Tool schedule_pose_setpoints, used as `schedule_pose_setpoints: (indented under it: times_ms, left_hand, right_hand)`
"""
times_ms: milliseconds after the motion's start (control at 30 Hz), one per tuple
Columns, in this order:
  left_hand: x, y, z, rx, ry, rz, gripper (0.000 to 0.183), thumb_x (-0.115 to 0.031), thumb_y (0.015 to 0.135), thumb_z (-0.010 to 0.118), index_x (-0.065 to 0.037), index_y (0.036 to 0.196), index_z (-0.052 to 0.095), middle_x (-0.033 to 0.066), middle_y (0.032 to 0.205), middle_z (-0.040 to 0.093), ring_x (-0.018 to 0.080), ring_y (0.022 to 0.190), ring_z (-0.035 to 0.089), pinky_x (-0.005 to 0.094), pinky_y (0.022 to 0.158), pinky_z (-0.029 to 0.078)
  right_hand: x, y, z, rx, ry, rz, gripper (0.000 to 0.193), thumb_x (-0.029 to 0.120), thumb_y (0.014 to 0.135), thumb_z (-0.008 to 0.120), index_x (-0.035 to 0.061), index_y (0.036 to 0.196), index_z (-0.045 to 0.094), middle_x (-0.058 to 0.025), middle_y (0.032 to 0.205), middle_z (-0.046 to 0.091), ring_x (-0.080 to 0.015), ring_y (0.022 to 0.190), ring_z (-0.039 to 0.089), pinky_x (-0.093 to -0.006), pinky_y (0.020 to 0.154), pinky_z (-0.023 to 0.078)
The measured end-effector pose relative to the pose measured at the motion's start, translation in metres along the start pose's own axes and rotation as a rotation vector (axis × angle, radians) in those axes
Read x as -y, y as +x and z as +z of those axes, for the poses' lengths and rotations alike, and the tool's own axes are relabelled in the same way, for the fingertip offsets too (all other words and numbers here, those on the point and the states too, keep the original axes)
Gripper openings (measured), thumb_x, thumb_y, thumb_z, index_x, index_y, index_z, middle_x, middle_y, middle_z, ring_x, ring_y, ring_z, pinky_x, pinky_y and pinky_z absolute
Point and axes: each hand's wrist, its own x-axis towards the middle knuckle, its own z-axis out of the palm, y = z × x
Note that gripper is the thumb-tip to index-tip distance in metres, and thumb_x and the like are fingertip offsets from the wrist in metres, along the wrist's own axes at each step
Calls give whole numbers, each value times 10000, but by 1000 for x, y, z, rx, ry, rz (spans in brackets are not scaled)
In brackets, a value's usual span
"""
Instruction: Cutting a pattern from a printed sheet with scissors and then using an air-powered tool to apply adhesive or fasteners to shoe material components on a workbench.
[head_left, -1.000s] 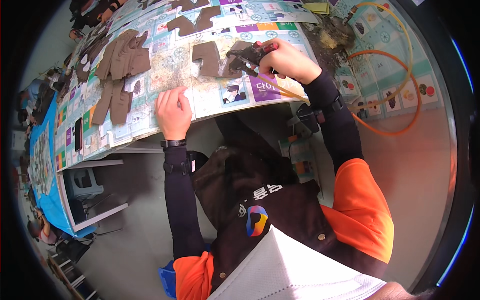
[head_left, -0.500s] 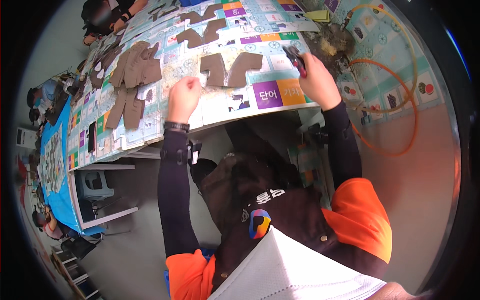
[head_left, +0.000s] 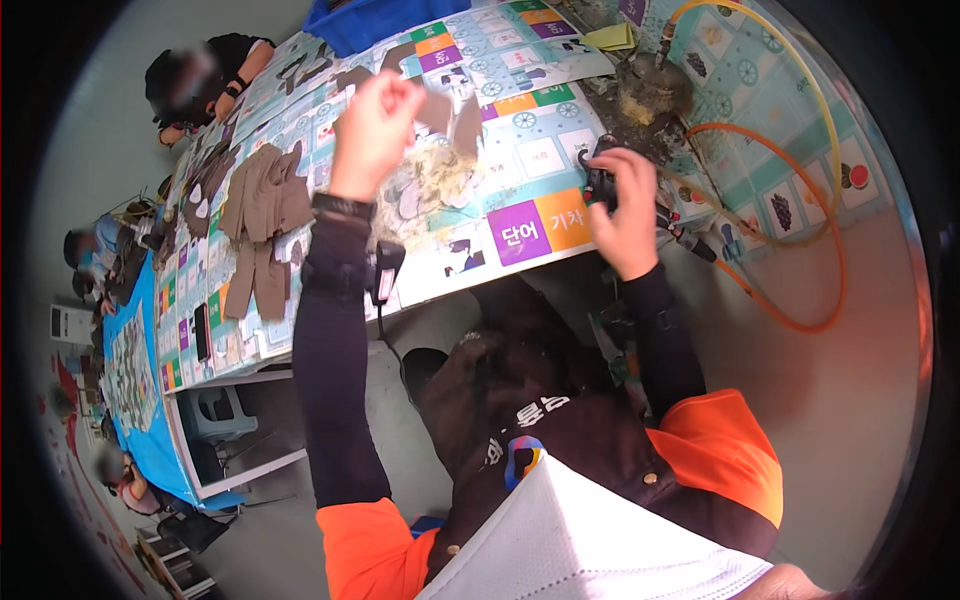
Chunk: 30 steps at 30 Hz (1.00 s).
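Observation:
Raised over the table's middle, my left hand [head_left: 375, 135] is closed in a pinch at a flat brown cut piece [head_left: 466, 125]. Its fingers are slightly blurred and cover part of the piece. Near the table's front right edge, my right hand [head_left: 628, 215] curls round a black hand tool [head_left: 601, 180] with a bit of red on it; its exact kind is hard to make out. A black connector [head_left: 692, 243] on an orange hose [head_left: 835, 260] hangs beside that wrist. Below my left hand, the tabletop [head_left: 425, 190] shows a yellowish crusted patch.
Brown pieces [head_left: 265, 195] lie piled at left, near a phone [head_left: 202, 332]. A blue bin [head_left: 385, 25] stands at the far side. A dirty round container [head_left: 655, 90] and a yellow hose [head_left: 832, 130] are at right. Another person [head_left: 205, 80] works at the far left.
The brown piece has left its place on the table near the front, lifted by my left hand. My right hand has come lower with the tool. The view has shifted, showing more of the far side.

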Motion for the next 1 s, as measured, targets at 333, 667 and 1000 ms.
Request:
schedule_pose_setpoints:
  times_ms: [333, 667, 1000]
  left_hand:
    - [52, 140, 14, -181, -418, -358, 277, -226, 912, 702, -1, 1026, 589, 46, 766, 613, 89, 514, 538, 181, 429, 384]
    - [153, 120, 53, 104, -54, -898, 181, -151, 977, 534, 9, 931, 603, 153, 823, 723, 50, 380, 370, 231, 331, 259]
    - [96, 90, -33, 148, 250, -654, 279, -331, 920, 619, -54, 943, 651, 15, 784, 715, 55, 466, 483, 247, 381, 323]
  right_hand:
    - [5, -11, 26, -33, -131, -90, 250, -22, 590, 569, 60, 825, 594, -83, 933, 583, -302, 999, 560, -438, 931, 382]
    - [2, -10, 28, -8, -149, -117, 190, -20, 585, 576, 63, 756, 570, -69, 844, 583, -286, 939, 573, -424, 882, 392]
    - [2, -14, 27, 31, -187, -164, 153, 5, 642, 573, 84, 773, 585, -55, 869, 615, -278, 948, 582, -423, 887, 386]
